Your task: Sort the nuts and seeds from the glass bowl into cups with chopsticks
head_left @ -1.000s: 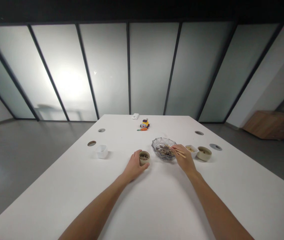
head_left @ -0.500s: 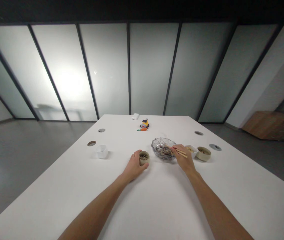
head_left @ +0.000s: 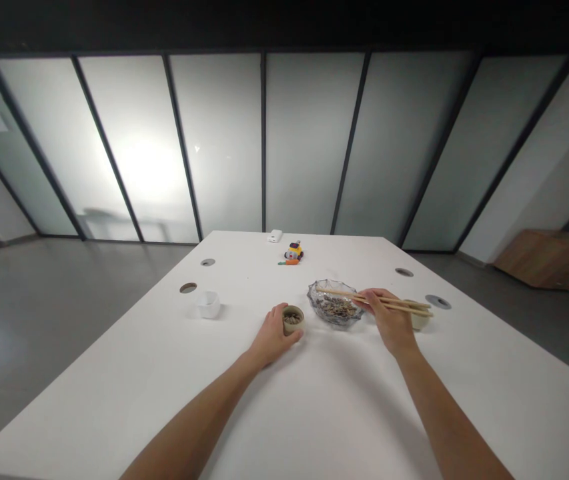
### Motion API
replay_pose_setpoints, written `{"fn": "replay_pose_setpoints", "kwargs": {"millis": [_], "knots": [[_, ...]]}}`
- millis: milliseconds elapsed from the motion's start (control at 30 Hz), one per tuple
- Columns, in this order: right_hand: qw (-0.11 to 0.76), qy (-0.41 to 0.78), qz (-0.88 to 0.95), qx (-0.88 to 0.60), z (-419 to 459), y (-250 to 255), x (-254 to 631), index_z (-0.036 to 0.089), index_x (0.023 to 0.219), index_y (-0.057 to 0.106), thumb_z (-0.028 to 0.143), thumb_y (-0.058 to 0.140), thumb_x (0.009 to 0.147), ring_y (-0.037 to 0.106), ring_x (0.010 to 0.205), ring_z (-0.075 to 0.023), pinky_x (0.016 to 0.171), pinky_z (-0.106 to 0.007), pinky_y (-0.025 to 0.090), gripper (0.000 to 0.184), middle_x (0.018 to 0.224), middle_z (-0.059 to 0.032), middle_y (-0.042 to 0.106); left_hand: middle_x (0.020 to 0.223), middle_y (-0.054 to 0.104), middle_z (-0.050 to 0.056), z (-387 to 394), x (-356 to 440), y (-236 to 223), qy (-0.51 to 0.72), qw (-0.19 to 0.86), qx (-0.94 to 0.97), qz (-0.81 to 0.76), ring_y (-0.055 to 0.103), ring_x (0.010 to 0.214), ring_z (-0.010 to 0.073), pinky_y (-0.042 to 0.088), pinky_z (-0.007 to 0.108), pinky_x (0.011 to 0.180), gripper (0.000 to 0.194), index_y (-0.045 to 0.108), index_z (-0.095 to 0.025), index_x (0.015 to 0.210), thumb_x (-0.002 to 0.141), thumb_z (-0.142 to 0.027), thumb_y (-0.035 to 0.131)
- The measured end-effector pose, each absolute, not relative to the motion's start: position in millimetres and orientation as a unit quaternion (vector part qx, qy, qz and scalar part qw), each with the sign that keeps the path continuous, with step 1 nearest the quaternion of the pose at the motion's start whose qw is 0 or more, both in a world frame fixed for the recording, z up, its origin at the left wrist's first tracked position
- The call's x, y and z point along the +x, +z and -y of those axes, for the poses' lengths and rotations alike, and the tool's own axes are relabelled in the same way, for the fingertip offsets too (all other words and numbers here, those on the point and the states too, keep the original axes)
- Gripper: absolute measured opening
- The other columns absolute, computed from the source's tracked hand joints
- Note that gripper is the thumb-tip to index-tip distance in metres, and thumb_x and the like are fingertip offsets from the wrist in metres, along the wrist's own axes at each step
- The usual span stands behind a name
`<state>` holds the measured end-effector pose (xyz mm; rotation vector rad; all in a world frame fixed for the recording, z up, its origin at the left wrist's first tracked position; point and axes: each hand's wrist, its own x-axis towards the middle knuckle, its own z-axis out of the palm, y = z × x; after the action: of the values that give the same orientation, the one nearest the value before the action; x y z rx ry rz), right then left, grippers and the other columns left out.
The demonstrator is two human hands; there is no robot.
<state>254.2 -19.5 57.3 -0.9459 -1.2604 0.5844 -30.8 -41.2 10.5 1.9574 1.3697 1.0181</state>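
My left hand (head_left: 274, 337) is wrapped round a small beige cup (head_left: 293, 329) that stands on the white table and holds what look like seeds. In my right hand (head_left: 389, 320) is a pair of chopsticks (head_left: 399, 303), held nearly level with the tips over the far part of a clear glass bowl (head_left: 337, 319). Mixed seeds (head_left: 337, 307), dark and light, lie in the bowl. I cannot make out anything between the chopstick tips. Behind my right hand a second beige cup (head_left: 420, 323) shows only in part.
To the left stands a white square container (head_left: 209, 305). Toward the far side are a yellow toy vehicle (head_left: 294, 251), a toy carrot (head_left: 289, 263) and a small white box (head_left: 275, 236). Round holes and grommets (head_left: 188, 288) sit along both table edges.
My right hand has moved right and back from the bowl, and the chopsticks have swung from pointing down into the seeds to nearly level. My left hand still holds the cup.
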Motion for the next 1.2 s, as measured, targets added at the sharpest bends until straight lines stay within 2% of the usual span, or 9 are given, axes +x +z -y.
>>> {"fn": "replay_pose_setpoints", "kwargs": {"millis": [133,300,433,533,667,733,833,1033,1200], "knots": [[0.618,0.255,0.59,-0.454,29.6,63.8,250.1,0.024,0.083,0.074,0.064,0.074,0.084,0.077,0.075,-0.0292,0.071,-0.045,0.066,0.04,0.081,-0.0085,0.079,0.142,0.06,0.014,42.6,-31.3,11.3,0.385,0.271,0.723,-0.506,0.056,0.134,0.0317,0.041,0.047,0.117,0.069,0.05,-0.021,0.142,0.08,-0.03,0.078],[0.58,0.027,0.628,-0.519,33.5,66.0,261.6,0.024,0.082,0.074,0.068,0.063,0.091,0.073,0.077,-0.0279,0.074,-0.042,0.058,0.046,0.082,-0.0087,0.077,0.144,0.058,0.015,41.8,-31.7,10.4,0.381,0.275,0.72,-0.511,0.054,0.136,0.0319,0.039,0.047,0.119,0.07,0.049,-0.02,0.143,0.081,-0.031,0.078],[0.55,-0.034,0.657,-0.514,32.5,67.3,264.9,0.024,0.076,0.072,0.074,0.055,0.093,0.072,0.076,-0.0275,0.073,-0.041,0.056,0.055,0.081,-0.0098,0.077,0.145,0.057,0.016,40.5,-31.9,9.7,0.376,0.271,0.726,-0.508,0.053,0.136,0.0316,0.038,0.048,0.12,0.069,0.048,-0.019,0.143,0.081,-0.03,0.077],[0.545,-0.013,0.651,-0.528,34.2,70.7,261.6,0.025,0.074,0.071,0.076,0.055,0.091,0.072,0.072,-0.0271,0.071,-0.04,0.056,0.057,0.076,-0.0084,0.077,0.143,0.058,0.014,40.2,-32.0,9.6,0.382,0.267,0.727,-0.503,0.054,0.136,0.0309,0.039,0.047,0.12,0.067,0.05,-0.021,0.142,0.081,-0.029,0.077],[0.55,0.118,0.633,-0.533,42.7,80.6,260.2,0.024,0.075,0.072,0.073,0.059,0.089,0.073,0.062,-0.0256,0.057,-0.034,0.055,0.052,0.067,-0.0061,0.076,0.143,0.059,0.013,42.3,-31.5,11.4,0.383,0.271,0.725,-0.504,0.054,0.135,0.0311,0.04,0.046,0.119,0.067,0.05,-0.022,0.142,0.081,-0.03,0.077],[0.527,0.181,0.638,-0.531,47.9,86.8,261.0,0.025,0.073,0.072,0.071,0.062,0.088,0.073,0.057,-0.0249,0.051,-0.033,0.055,0.05,0.063,-0.0051,0.075,0.142,0.059,0.014,43.8,-31.2,12.9,0.381,0.272,0.723,-0.508,0.055,0.134,0.0313,0.04,0.046,0.118,0.068,0.05,-0.021,0.142,0.08,-0.029,0.077],[0.48,0.208,0.664,-0.534,53.6,94.2,260.1,0.025,0.071,0.073,0.069,0.065,0.086,0.072,0.052,-0.0246,0.048,-0.032,0.055,0.047,0.059,-0.0037,0.073,0.142,0.059,0.015,45.2,-30.8,14.9,0.374,0.272,0.722,-0.515,0.055,0.134,0.0315,0.04,0.046,0.118,0.069,0.05,-0.02,0.143,0.08,-0.03,0.077],[0.46,0.228,0.694,-0.504,55.2,93.6,250.3,0.025,0.07,0.074,0.063,0.072,0.083,0.069,0.051,-0.0221,0.047,-0.031,0.057,0.04,0.063,-0.0033,0.074,0.143,0.058,0.015,43.1,-31.1,12.4,0.378,0.265,0.726,-0.51,0.054,0.135,0.0315,0.039,0.046,0.118,0.068,0.049,-0.02,0.142,0.081,-0.03,0.077],[0.457,0.279,0.677,-0.504,54.8,88.3,248.7,0.025,0.071,0.074,0.059,0.074,0.082,0.074,0.061,-0.0245,0.055,-0.034,0.066,0.036,0.066,-0.0032,0.074,0.144,0.057,0.015,41.0,-31.6,8.0,0.376,0.261,0.729,-0.508,0.053,0.136,0.0315,0.039,0.046,0.119,0.068,0.048,-0.019,0.143,0.082,-0.031,0.075]]}}
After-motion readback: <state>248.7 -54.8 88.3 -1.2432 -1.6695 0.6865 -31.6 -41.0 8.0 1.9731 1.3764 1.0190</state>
